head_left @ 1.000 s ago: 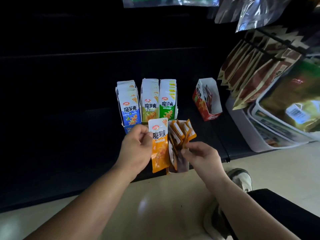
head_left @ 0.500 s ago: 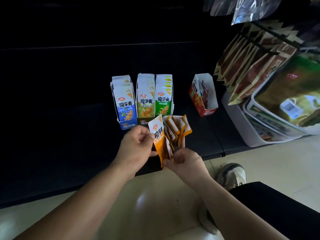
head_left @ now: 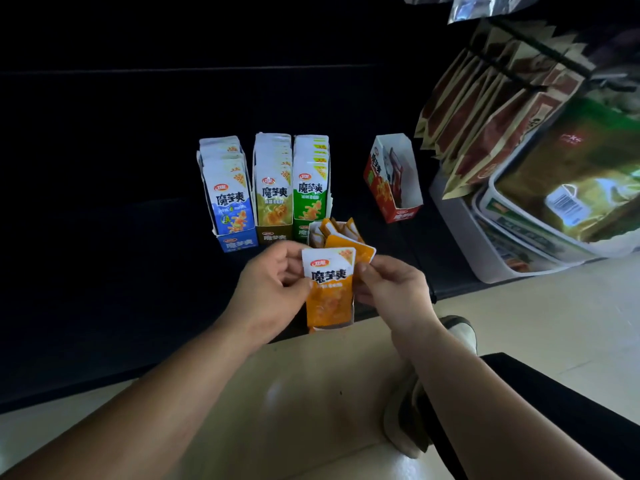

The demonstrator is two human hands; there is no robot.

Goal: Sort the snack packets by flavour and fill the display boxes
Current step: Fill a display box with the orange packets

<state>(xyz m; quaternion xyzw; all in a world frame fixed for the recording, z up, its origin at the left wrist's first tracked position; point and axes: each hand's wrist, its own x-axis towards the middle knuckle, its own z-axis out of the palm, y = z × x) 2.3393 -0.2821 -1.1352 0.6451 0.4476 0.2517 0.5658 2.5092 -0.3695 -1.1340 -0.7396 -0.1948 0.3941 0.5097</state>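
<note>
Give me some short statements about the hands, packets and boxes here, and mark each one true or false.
1. The left hand and the right hand both hold the orange packet. True.
2. The red box stands left of the blue box. False: it stands far to the right, apart from the other boxes.
3. The green box is full of packets. True.
4. The red box is packed full. False: only a few packets stand in it.

A shop: hanging snack bags [head_left: 491,109] above stocked display boxes [head_left: 273,188].
</note>
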